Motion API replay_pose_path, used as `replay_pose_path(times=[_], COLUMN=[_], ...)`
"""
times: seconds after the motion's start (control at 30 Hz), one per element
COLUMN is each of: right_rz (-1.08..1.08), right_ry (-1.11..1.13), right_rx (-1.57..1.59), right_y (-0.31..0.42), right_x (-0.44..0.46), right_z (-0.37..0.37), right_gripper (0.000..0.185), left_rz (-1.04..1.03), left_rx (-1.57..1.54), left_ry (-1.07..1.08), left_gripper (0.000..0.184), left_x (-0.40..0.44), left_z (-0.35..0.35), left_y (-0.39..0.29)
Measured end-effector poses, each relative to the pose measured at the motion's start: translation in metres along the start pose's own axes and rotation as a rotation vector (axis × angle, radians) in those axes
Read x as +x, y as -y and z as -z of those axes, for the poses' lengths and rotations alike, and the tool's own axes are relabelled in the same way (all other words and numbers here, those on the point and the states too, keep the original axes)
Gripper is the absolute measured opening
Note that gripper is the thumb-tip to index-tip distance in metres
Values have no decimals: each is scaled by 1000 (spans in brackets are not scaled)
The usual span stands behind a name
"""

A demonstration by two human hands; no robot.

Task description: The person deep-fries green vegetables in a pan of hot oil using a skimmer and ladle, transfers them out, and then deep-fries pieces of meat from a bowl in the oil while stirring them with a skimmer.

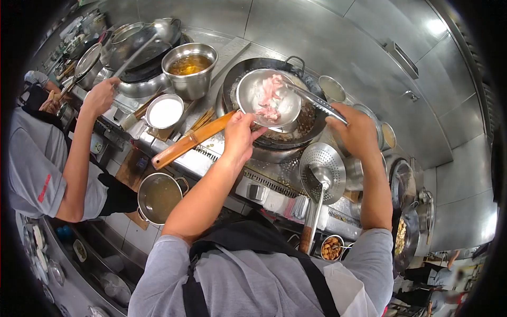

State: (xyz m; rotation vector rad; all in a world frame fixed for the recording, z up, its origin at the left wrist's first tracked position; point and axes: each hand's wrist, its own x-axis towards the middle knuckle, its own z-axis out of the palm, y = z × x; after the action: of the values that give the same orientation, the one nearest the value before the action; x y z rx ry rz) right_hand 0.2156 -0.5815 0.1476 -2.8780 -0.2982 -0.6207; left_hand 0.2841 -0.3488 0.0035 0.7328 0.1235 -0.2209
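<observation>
My left hand [241, 136] is closed on the near rim of a shiny metal bowl [293, 108], which is tilted over a dark wok [232, 79]. Pink raw meat slices [272, 90] with whitish liquid lie inside. My right hand [355, 128] grips long metal tongs [315, 98], their tips reaching into the bowl by the meat. In the wok, brownish bubbling liquid [303, 127] shows around the bowl; the bowl hides the middle. A thick bamboo handle [190, 141] runs beside my left hand; its far end is hidden.
A perforated skimmer [322, 171] rests right of the wok. To the left stand a pot of yellow oil [190, 87], a white-filled container [164, 112] and a lower pot [159, 198]. A co-worker's arm [84, 142] holds a ladle [138, 54]. Browned food fills a small container [332, 248].
</observation>
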Motion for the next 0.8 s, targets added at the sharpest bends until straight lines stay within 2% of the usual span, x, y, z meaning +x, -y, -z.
replay_pose_path(times=[0.2, 0.33, 0.43, 0.5, 0.6, 0.7, 0.8], right_rz=[-166, -250, -294, -335, -492, -592, -480], right_ry=[2, 30, 132, 284, 342, 225, 67], right_rx=[75, -159, -281, -357, -356, -302, -244], right_y=[-18, -57, -88, -107, -107, -91, -56], right_x=[7, 22, 36, 45, 44, 42, 40], right_z=[38, 36, -4, -43, -86, -78, -32], right_gripper=[34, 36, 36, 41, 45, 47, 47], left_rz=[31, 41, 43, 35, 13, -39, -112], left_rx=[35, 49, 64, 63, 62, 42, 67], left_ry=[-18, -19, -27, -20, -30, -48, -20], left_gripper=[5, 3, 3, 3, 4, 8, 9], left_x=[-13, -22, -39, -47, -58, -62, -54], left_z=[1, 18, 20, 24, 30, 41, 50], left_y=[-1, 3, -6, -12, -23, -37, -47])
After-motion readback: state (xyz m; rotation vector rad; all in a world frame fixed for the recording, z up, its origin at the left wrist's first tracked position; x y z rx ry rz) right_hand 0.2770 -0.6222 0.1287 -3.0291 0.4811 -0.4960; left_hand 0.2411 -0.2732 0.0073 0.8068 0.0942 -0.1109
